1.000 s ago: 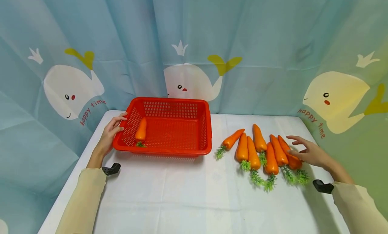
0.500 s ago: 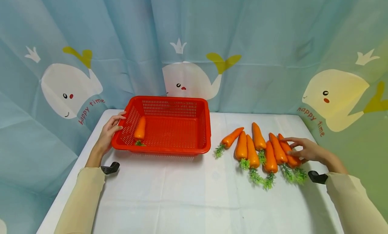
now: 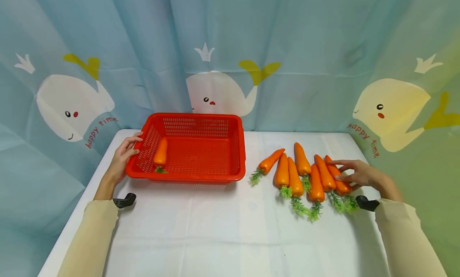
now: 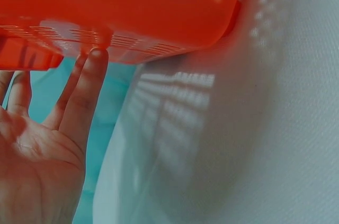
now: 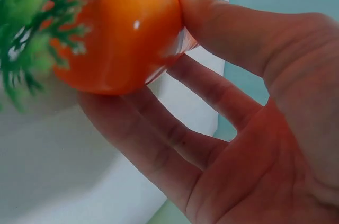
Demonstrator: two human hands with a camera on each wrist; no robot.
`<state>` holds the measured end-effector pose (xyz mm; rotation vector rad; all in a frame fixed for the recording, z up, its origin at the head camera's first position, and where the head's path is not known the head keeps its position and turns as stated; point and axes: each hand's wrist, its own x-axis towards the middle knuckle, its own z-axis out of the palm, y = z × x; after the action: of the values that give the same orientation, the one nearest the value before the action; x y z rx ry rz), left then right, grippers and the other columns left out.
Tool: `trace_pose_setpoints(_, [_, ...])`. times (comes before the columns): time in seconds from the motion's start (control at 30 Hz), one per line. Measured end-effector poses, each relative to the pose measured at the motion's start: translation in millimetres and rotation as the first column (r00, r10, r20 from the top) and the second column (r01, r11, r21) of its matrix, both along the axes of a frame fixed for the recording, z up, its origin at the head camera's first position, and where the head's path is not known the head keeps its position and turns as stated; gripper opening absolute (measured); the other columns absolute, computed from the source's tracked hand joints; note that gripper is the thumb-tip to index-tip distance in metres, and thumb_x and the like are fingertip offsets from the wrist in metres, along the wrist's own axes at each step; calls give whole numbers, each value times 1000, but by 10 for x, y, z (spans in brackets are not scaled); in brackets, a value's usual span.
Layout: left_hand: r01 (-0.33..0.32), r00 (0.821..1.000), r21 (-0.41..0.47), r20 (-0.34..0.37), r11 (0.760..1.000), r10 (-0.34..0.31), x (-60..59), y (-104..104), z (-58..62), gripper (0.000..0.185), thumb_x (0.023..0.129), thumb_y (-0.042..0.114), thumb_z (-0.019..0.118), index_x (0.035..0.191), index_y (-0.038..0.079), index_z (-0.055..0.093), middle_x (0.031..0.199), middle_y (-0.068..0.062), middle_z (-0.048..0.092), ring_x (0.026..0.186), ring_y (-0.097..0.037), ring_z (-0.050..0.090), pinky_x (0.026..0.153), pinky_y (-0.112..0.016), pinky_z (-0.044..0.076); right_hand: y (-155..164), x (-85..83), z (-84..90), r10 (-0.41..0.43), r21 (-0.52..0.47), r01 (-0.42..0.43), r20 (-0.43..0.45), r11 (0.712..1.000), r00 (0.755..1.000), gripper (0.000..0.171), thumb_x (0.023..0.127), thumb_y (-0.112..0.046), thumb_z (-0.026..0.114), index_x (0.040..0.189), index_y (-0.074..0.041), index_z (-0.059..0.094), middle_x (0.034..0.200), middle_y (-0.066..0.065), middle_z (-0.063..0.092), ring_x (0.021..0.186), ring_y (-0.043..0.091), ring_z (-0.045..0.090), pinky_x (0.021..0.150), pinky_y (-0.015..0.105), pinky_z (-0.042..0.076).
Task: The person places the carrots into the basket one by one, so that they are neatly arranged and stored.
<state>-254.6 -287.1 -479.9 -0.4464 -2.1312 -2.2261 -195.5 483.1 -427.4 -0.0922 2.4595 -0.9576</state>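
One light-blue curtain (image 3: 309,101) with whale prints closes off the back of the workplace. Before it stands a table with a white cloth (image 3: 215,229). On its left half sits a red basket (image 3: 187,177) with slotted walls, apparently level.

The left hand (image 3: 120,161) is at the basket's left side. Its fingers, seen from the wrist, are extended, with tips against the outer wall; they do not curl around it. The right hand (image 3: 359,174) is at the far right end of a loose group of seven carrots lying on the cloth.

The rightmost carrot (image 5: 127,33) is the thing in hand: thumb on one side, fingers reaching underneath, grasping it near its thick end. It lies to the left of the right palm, which is by far the nearer hand. Its long axis runs front to back, slightly slanted: narrow tip away from the person and a little left, leafy end towards the person. The basket lies well to its left, beyond the other six.

The neighbouring carrot (image 3: 325,174) lies just beside it, nearly parallel; contact cannot be confirmed. An eighth carrot (image 3: 160,152) rests inside the basket by the left wall, its green leaves (image 3: 160,170) towards the near wall.
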Motion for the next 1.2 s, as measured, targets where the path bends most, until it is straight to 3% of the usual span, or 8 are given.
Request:
trace_pose_setpoints(0.77, [4,1000,37,-11,999,-3,59,-68,34,35,102,-3,38,134,3,51,165,-5,30,145,-18,30,98,-18,50,-92,-99,100,-11,3,11,21,1000,1000,72,98,-25,71,155,0,35,141,43,42,94,28,63,73,45,63])
trace_pose_setpoints(1.0, [32,999,50,-24,998,-31,27,-29,13,34,102,-5,38,134,0,50,165,-9,28,149,-18,27,100,-17,48,-57,-34,45,-11,-17,11,13,1000,1000,73,97,-23,72,155,1,35,141,43,43,100,28,66,76,40,62])
trace_pose_setpoints(1.2, [33,999,32,-15,999,-32,8,18,4,34,102,-3,40,135,-2,49,165,-9,29,152,-20,24,101,-17,48,14,29,15,-16,-60,15,-5,998,1000,70,98,-20,71,154,4,36,137,44,45,94,27,67,73,42,63])
